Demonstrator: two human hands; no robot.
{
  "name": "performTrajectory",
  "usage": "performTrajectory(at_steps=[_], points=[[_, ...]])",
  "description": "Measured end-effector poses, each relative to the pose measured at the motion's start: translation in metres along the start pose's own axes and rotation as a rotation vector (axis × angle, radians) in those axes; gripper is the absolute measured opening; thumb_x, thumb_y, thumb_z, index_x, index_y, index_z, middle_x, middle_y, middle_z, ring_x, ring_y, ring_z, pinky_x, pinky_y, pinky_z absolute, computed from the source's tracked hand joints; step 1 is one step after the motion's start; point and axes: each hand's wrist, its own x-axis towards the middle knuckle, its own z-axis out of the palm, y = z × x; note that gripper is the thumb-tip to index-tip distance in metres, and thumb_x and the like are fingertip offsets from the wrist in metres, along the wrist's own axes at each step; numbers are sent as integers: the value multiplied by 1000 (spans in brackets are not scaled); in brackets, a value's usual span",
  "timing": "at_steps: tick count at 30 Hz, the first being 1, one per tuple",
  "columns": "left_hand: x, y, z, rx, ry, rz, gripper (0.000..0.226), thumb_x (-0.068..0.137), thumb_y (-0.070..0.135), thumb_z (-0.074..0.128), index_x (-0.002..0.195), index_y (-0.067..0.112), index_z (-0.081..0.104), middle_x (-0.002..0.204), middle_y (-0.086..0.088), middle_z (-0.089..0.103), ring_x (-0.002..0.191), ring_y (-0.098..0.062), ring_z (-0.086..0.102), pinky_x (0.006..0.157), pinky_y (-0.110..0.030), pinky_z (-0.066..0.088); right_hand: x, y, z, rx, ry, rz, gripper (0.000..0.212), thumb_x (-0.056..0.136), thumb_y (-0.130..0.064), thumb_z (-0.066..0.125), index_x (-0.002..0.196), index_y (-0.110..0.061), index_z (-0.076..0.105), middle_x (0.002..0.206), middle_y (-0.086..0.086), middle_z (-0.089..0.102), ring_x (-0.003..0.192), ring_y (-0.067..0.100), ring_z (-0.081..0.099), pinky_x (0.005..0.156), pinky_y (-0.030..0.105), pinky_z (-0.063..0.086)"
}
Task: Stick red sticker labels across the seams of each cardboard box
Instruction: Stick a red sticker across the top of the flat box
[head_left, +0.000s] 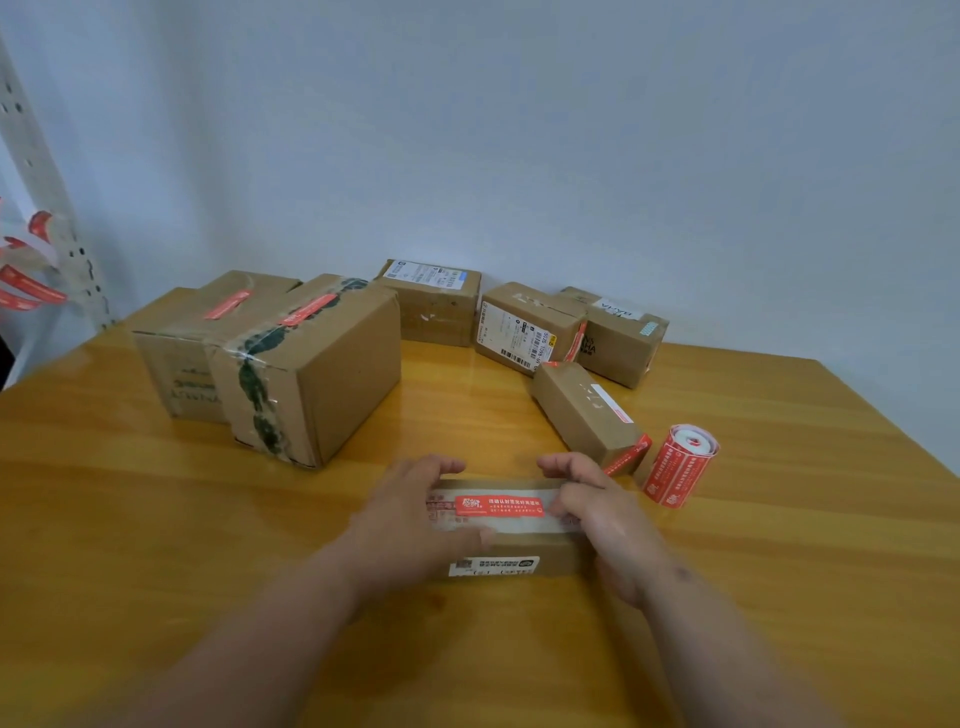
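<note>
In the lower middle of the frame a small box (511, 530) lies on the wooden table (156, 493), with a red sticker (500, 507) along the taped seam on its top. The left hand (415, 512) curls over the box's left end and grips it; the right hand (597, 512) does the same at the right end, fingers bent over the far edge.

The likely trouble, as I judge it: the sticker may lift at its ends if it is not pressed down, and the smooth tape under it could weaken the bond. Shifting the box could also knock the sticker roll (679, 465), which stands just right of the hands.

Every box in view is closed, so their contents cannot be seen. The large box (291, 364) at middle left already carries red stickers on top.
</note>
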Motion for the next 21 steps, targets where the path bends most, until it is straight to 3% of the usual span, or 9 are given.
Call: performTrajectory(at_steps=[3, 5, 9, 11, 13, 15, 17, 21], points=[[4, 0, -9, 343, 130, 58, 65, 65, 71, 69, 120, 44, 47, 106, 22, 44, 101, -5, 49, 99, -40, 45, 1, -11, -6, -200, -103, -53, 75, 57, -26, 65, 129, -34, 45, 134, -6, 37, 119, 13, 45, 97, 31, 45], [8, 0, -20, 464, 265, 31, 63, 66, 77, 63, 114, 38, 49, 102, 18, 47, 96, -5, 50, 95, -37, 47, 6, -16, -8, -324, -80, -81, 80, 63, -28, 75, 134, -39, 40, 136, -11, 31, 126, 12, 37, 109, 38, 37], [15, -7, -34, 543, 413, -45, 66, 77, 70, 58, 125, 27, 44, 121, 4, 46, 109, -15, 48, 94, -35, 49, 22, -16, 2, -474, -16, -156, 68, 84, -25, 71, 144, -36, 39, 138, -12, 37, 126, 10, 44, 98, 26, 40], [16, -8, -34, 630, 477, -24, 64, 83, 63, 55, 133, 26, 38, 132, 1, 41, 120, -20, 44, 100, -38, 46, 30, -17, 6, -573, 120, -250, 58, 87, -22, 66, 140, -32, 45, 140, -9, 41, 129, 12, 41, 98, 23, 36], [18, -6, -32, 698, 543, 37, 58, 89, 51, 55, 136, 26, 34, 142, -1, 32, 129, -24, 35, 107, -41, 39, 39, -21, 7, -718, 306, -296, 50, 88, -20, 61, 136, -29, 49, 141, -6, 41, 134, 18, 33, 107, 30, 31], [22, -4, -31, 748, 536, 57, 54, 91, 35, 56, 138, 28, 32, 151, -1, 21, 137, -26, 23, 112, -43, 31, 49, -23, 4, -885, 430, -282, 48, 89, -26, 59, 135, -29, 49, 145, -5, 38, 137, 24, 25, 113, 39, 23], [29, -4, -32, 792, 490, 57, 55, 90, 23, 55, 139, 31, 32, 154, -2, 14, 139, -27, 15, 115, -44, 25, 58, -23, 0, -993, 453, -187, 50, 88, -31, 57, 137, -31, 46, 152, 0, 29, 143, 29, 15, 116, 46, 17], [40, -3, -39, 850, 446, 23, 48, 92, 21, 48, 138, 32, 40, 154, -1, 16, 136, -26, 17, 113, -45, 25, 74, -20, -10, -1101, 429, -35, 53, 88, -34, 54, 139, -30, 39, 162, 8, 9, 148, 40, -2, 120, 52, 5]])
